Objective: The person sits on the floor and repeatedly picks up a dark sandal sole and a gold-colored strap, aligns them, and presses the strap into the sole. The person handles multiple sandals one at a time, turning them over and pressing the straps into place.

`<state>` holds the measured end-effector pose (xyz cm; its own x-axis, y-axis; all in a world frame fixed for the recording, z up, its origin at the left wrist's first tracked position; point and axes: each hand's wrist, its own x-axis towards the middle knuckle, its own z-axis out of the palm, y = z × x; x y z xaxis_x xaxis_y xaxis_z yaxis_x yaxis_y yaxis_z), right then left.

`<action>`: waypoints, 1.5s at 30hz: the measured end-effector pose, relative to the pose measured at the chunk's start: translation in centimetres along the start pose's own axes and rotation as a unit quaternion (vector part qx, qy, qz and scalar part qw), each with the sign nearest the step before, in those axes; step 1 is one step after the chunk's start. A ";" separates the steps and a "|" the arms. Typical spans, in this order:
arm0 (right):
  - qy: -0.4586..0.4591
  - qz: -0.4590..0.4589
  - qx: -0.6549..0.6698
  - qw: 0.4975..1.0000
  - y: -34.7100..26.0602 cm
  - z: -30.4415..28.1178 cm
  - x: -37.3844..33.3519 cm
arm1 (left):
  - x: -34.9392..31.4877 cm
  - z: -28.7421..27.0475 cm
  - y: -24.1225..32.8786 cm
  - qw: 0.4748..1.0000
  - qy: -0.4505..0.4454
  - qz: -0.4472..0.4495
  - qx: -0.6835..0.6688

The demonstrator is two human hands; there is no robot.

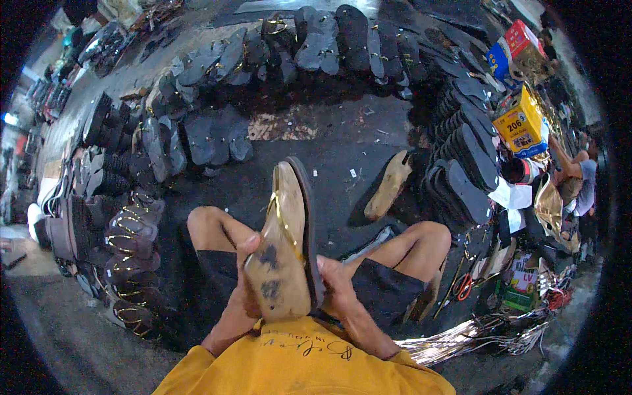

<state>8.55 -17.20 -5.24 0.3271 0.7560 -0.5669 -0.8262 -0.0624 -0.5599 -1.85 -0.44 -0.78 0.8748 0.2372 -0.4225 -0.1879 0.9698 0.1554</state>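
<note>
Between my hands a wooden shoe last (pixel 280 263) stands with its toe pointing away from me. A dark sandal sole (pixel 309 224) lies along its right side, and a thin gold strap (pixel 284 227) crosses the last near the toe. My left hand (pixel 249 280) wraps round the heel half of the last, thumb up on its edge. My right hand (pixel 334 283) presses on the sole from the right, its fingers partly hidden behind. A second wooden last (pixel 390 185) lies on the floor beyond my right knee.
Dark soles (pixel 319 39) stand in a curved row at the back. More stacked soles (pixel 464 158) are on the right, by a yellow box (pixel 520 122). Gold-strapped sandals (pixel 131 263) line the left. Red-handled scissors (pixel 463 287) and shiny strips (pixel 454 339) lie at right. Another person's arm (pixel 565 158) shows far right.
</note>
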 end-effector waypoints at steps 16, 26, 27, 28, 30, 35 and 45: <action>0.120 -0.218 -0.005 0.969 -2.8 1.7 -0.1 | 5.5 4.6 -1.3 0.832 0.107 0.145 0.525; -0.158 -0.092 0.112 0.977 -6.2 0.3 -2.5 | 2.8 3.3 0.7 0.703 -0.035 0.213 0.677; -0.188 -0.066 0.191 0.961 -5.0 -1.0 -2.6 | 2.3 3.1 0.8 0.755 -0.062 0.189 0.624; -0.147 -0.025 0.217 0.965 -4.3 -2.2 -3.2 | 1.9 3.0 0.6 0.794 -0.068 0.169 0.580; -0.096 0.005 0.276 0.956 -4.6 -1.7 -4.4 | 1.1 2.9 0.4 0.856 -0.079 0.137 0.492; -0.013 -0.160 -0.291 0.943 -4.3 -2.0 -3.0 | 3.7 -0.6 -1.8 0.812 0.038 0.290 0.505; -0.002 -0.350 -0.271 0.896 -7.0 3.3 3.6 | 6.6 -1.5 -2.3 0.853 0.122 0.168 0.478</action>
<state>13.98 -11.89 -1.41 0.6758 0.7359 0.0407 -0.0737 0.1224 -0.9897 3.72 -0.99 -5.25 0.7023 0.6106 -0.3659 0.1425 0.3830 0.9127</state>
